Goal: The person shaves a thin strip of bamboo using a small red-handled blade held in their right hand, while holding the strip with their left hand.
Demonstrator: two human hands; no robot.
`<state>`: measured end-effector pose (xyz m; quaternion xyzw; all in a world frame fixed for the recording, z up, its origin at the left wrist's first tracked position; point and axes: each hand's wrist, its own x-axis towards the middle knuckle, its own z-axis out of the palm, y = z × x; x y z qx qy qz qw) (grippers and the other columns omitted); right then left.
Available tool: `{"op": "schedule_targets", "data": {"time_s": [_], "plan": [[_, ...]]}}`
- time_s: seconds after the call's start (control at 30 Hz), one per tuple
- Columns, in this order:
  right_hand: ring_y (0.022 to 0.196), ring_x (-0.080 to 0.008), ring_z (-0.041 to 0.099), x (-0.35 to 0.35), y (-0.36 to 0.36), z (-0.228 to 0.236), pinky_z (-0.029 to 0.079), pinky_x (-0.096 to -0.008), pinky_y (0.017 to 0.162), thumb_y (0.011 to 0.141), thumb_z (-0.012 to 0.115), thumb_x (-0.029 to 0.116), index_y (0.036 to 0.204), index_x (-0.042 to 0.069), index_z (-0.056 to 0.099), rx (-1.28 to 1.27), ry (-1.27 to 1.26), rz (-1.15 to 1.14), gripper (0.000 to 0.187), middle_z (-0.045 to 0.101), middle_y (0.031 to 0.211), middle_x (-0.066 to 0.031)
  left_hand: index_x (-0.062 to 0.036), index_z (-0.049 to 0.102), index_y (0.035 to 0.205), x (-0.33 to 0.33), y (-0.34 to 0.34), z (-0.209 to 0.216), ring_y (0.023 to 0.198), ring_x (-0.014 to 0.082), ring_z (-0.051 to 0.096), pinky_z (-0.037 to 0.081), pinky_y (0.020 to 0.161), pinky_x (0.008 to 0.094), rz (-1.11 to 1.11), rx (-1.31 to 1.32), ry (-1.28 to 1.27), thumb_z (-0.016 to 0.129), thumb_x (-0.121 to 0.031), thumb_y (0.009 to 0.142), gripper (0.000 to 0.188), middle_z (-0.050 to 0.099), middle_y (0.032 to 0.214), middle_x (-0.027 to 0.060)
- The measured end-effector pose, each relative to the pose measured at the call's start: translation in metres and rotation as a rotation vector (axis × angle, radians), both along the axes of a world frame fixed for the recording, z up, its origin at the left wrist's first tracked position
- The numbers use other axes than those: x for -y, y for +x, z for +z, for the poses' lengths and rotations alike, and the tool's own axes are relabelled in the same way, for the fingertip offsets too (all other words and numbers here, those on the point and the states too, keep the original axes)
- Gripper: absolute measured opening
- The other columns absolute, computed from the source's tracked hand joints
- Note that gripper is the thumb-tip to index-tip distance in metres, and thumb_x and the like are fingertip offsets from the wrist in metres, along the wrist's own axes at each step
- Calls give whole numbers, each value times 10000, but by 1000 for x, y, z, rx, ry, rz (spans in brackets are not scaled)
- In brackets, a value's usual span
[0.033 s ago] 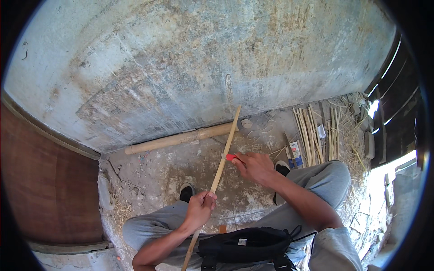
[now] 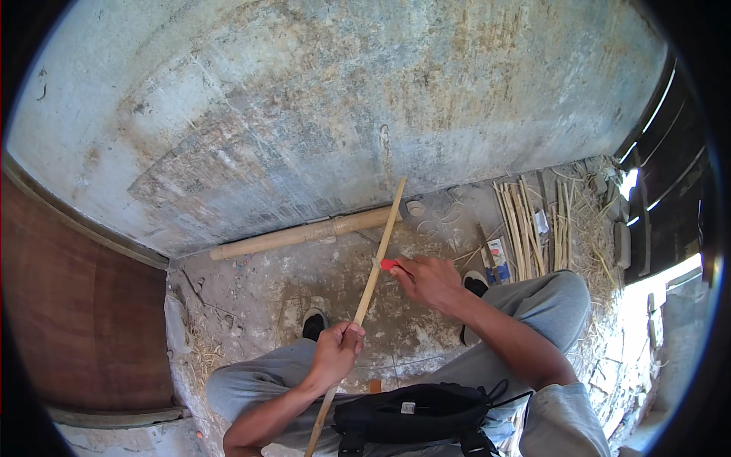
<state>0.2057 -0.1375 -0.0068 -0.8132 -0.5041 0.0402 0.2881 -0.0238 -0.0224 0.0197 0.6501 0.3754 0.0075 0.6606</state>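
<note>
A long, pale bamboo strip (image 2: 368, 297) runs slantwise from near the wall down past my lap. My left hand (image 2: 337, 353) is closed around it at about its middle, with the lower end passing under my left forearm. Farther up the strip, my right hand (image 2: 431, 283) grips a small red tool (image 2: 389, 264). The tool's tip meets the side of the strip; its kind cannot be made out, since my fingers cover most of it.
A thick bamboo pole (image 2: 304, 234) lies along the foot of the stained wall (image 2: 365, 99). At right are several bamboo strips (image 2: 519, 228), a long-bladed knife (image 2: 487, 247) and straw-like shavings (image 2: 598, 244). A black bag (image 2: 415, 417) rests at my waist. A brown panel (image 2: 84, 297) stands at left.
</note>
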Motion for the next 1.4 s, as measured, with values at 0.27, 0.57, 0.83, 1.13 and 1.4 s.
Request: {"op": "schedule_targets", "data": {"time_s": [0.27,0.57,0.83,1.13,1.4], "plan": [[652,-356,693,-4,-3,2,535,-488,546,998,582,373,1028,86,712,0,-19,-2,315,699,754,-149,26,616,928,-3,-4,-7,573,67,447,373,516,277,-12,-22,54,507,-197,1066,283,527,647,-2],[676,-412,679,21,85,9,532,-492,617,1005,575,326,1047,65,732,-23,-35,-509,308,684,766,-212,-24,645,959,21,-42,17,544,34,445,352,472,226,-295,49,271,503,-152,1066,220,530,657,-34],[643,-385,656,9,25,41,504,-455,575,966,647,254,1067,64,727,-143,260,-231,230,659,729,-191,16,649,980,-28,-24,24,576,43,463,373,514,232,1,-65,28,499,-171,1073,257,533,654,-19],[619,-349,661,-2,-12,30,523,-451,560,953,671,252,1044,59,711,-121,198,70,217,673,747,-151,-9,648,1003,-23,-18,6,460,40,409,320,415,226,-34,0,97,514,-230,1073,268,520,650,-23],[629,-357,668,6,-8,25,528,-461,559,960,658,272,1038,44,701,-106,166,50,244,675,746,-148,2,653,1074,-17,-14,8,474,37,416,324,432,232,-61,28,121,511,-194,1070,242,530,641,-23]]}}
